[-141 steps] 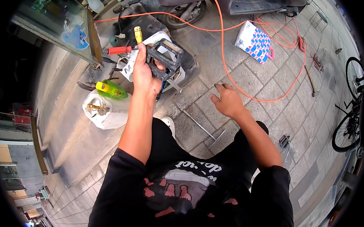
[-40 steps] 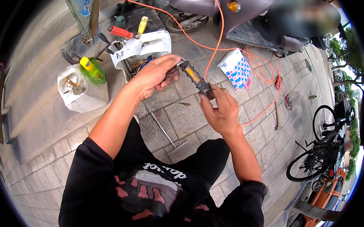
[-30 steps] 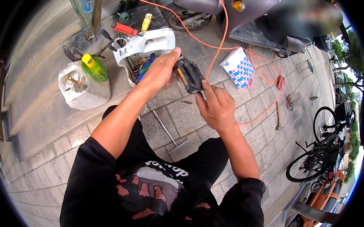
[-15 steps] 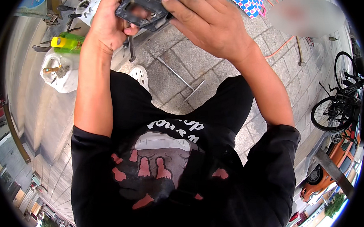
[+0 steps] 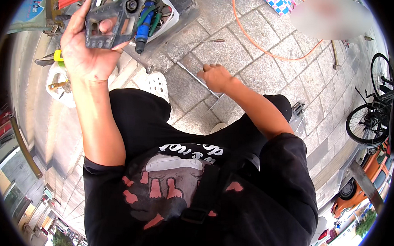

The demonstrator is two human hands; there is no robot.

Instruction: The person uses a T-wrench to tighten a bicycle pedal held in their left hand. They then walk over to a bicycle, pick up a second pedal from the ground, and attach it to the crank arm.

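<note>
In my left hand [image 5: 83,58], raised at the far left, is a black bicycle pedal [image 5: 99,42], tilted with the round hole of its axle end showing. A metal wrench [image 5: 140,61] sticks out below the pedal from the same hand, its grip end hidden. My right hand [image 5: 218,78] is low over the paving with its fingers curled under. Whatever they may hold is hidden beneath it. Right beside its thumb lies a T-handle wrench [image 5: 188,72] on the ground; I cannot tell if they touch.
A white bin [image 5: 173,21] holds a blue tool [image 5: 144,27] and green-handled pliers [image 5: 155,23]. An orange hose [image 5: 253,46], a screwdriver [image 5: 216,40] and a hammer [image 5: 335,56] lie on the paving. A small black part in clear plastic [image 5: 298,107] sits by my right knee. Bicycles [image 5: 364,121] stand far right.
My right hand has let go of the pedal and come down toward the T-handle wrench. My left hand has moved left with the pedal and the wrench. More of the bin shows.
</note>
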